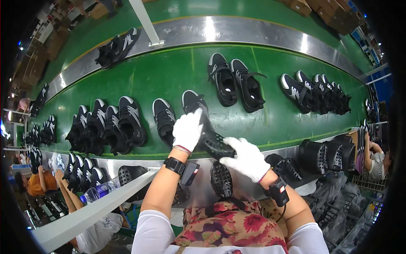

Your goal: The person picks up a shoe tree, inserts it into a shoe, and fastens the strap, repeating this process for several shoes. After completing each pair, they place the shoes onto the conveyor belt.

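While lying on the green conveyor belt (169, 72), the black sneaker (202, 122) runs diagonally, white-trimmed toe up-left away from the person, heel and lugged sole toward the belt's near edge. Left hand (187, 130) wraps its middle; right hand (246, 158) grips the heel end. Single black shoe (164, 120) sits just left, a sneaker pair (234, 82) farther back, spare black soles (221, 180) below the belt's metal rim.

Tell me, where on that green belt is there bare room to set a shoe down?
Bare green belt lies left of the far pair, and between that pair and the right-hand cluster. The near-left cluster is crowded. The left hand and right hand hold a shoe.
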A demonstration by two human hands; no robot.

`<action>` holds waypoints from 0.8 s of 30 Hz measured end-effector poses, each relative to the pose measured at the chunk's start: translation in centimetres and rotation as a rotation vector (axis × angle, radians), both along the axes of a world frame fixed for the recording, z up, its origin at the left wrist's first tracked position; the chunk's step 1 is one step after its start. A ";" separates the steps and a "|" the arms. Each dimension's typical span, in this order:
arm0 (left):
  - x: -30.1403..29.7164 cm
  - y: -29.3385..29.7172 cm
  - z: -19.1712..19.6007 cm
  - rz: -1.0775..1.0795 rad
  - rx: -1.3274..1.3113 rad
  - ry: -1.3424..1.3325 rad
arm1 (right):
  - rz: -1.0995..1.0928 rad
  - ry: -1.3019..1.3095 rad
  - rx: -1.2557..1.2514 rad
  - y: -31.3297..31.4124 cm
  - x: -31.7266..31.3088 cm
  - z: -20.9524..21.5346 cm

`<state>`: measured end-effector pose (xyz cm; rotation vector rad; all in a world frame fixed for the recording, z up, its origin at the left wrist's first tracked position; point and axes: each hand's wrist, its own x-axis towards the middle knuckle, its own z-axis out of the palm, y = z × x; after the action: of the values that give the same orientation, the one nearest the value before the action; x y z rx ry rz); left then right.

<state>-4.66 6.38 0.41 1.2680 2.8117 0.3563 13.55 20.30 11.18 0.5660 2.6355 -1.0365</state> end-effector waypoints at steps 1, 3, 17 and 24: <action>-0.1 0.0 0.3 0.002 -0.017 -0.016 | 0.034 -0.062 0.057 0.0 -0.9 0.2; -0.1 0.1 0.8 -0.004 0.118 -0.048 | 0.030 0.010 0.068 0.2 -2.5 0.2; 3.1 -1.5 2.0 0.148 0.564 0.013 | 0.043 0.145 0.321 -3.1 -8.8 -6.2; 6.5 -2.0 -1.4 0.622 0.690 -0.863 | 0.251 0.007 -0.116 4.8 -10.1 -7.6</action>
<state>1.83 4.34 -1.03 0.0705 2.2291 1.5371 3.49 25.09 3.62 0.2006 2.5484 -1.1023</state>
